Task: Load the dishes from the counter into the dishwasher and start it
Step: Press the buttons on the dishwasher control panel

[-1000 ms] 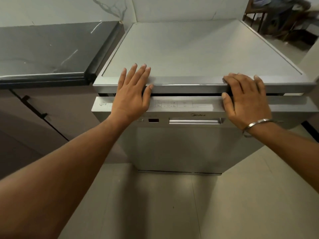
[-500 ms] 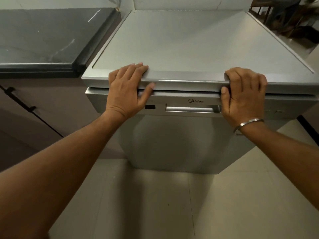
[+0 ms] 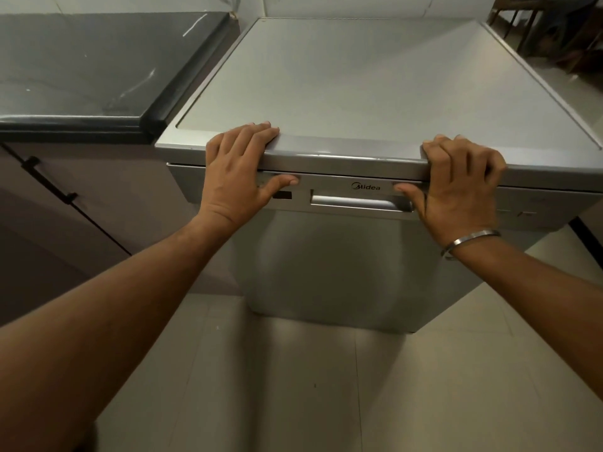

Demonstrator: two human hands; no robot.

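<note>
The freestanding silver-grey metal dishwasher [image 3: 326, 256] stands beside the dark polished stone worktop [image 3: 81, 66], door apparently shut. Both hands, left [image 3: 238, 177] and right [image 3: 463, 187], grip its top front edge, thumbs against the door. Loading looks finished; next comes pressing start.
</note>
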